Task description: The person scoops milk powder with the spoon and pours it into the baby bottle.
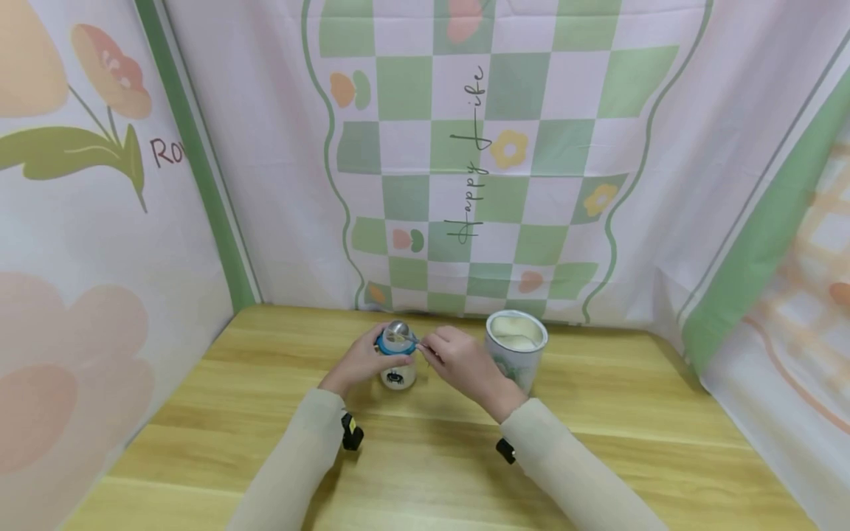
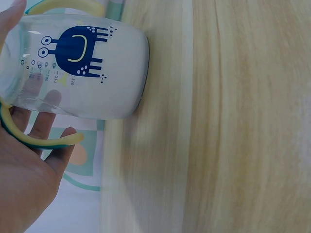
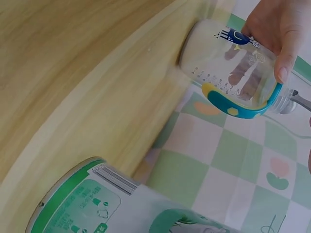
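A clear baby bottle (image 1: 396, 378) with a blue collar and a dark crab-like print stands upright on the table. Its side handles are yellow and teal, and something whitish fills its lower part. My left hand (image 1: 361, 363) holds the bottle near the top, fingers behind it and thumb across the front. Between the fingertips of my right hand (image 1: 461, 361) is the handle of a metal spoon (image 1: 398, 329). The spoon's bowl is at the bottle's open mouth; what it carries is unclear. In the right wrist view the spoon handle (image 3: 302, 100) reaches the bottle neck.
Right of the bottle, behind my right wrist, stands an open can (image 1: 516, 361) with pale cream-coloured contents. The wooden table (image 1: 425, 457) ends at a checked curtain (image 1: 491, 199) at the back, with more printed fabric on both sides.
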`<state>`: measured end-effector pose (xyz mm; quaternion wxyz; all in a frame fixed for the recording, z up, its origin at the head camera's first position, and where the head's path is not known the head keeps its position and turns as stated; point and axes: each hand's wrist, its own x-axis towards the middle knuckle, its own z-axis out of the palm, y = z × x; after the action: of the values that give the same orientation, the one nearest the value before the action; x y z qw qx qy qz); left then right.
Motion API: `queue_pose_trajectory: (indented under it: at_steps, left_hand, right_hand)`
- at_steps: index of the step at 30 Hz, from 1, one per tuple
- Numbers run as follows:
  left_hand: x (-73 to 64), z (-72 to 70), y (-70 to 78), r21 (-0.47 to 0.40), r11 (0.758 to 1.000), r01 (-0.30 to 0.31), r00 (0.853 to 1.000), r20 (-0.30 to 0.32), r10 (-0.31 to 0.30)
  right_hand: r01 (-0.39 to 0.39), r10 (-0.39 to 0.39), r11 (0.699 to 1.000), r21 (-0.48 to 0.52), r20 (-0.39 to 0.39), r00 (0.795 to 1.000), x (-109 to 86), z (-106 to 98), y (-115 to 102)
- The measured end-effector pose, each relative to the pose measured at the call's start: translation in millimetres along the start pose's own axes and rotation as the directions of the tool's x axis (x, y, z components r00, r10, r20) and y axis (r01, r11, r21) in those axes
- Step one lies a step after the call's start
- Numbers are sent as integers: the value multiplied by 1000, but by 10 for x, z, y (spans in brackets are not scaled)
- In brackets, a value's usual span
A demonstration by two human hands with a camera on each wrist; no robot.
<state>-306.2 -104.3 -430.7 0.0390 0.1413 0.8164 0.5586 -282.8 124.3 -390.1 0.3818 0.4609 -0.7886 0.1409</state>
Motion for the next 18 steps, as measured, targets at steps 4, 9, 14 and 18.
queue_pose_trajectory:
  at_steps: [4, 9, 14, 18]
  left_hand:
    - [9, -4, -25, 12, 1000, 10, 1000, 3, -10]
    - [6, -4, -25, 10, 1000, 16, 1000, 10, -16]
    - [-4, -2, 3, 3, 1000, 21, 1000, 7, -21]
    - [-3, -4, 3, 3, 1000, 16, 1000, 2, -16]
  right_hand:
    - [35, -35, 999, -20, 9, 999, -11, 6, 1]
    - [69, -69, 997, -25, -3, 998, -19, 15, 9]
    - [83, -83, 996, -15, -5, 997, -25, 17, 20]
    - [108, -109, 994, -33, -7, 994, -20, 15, 23]
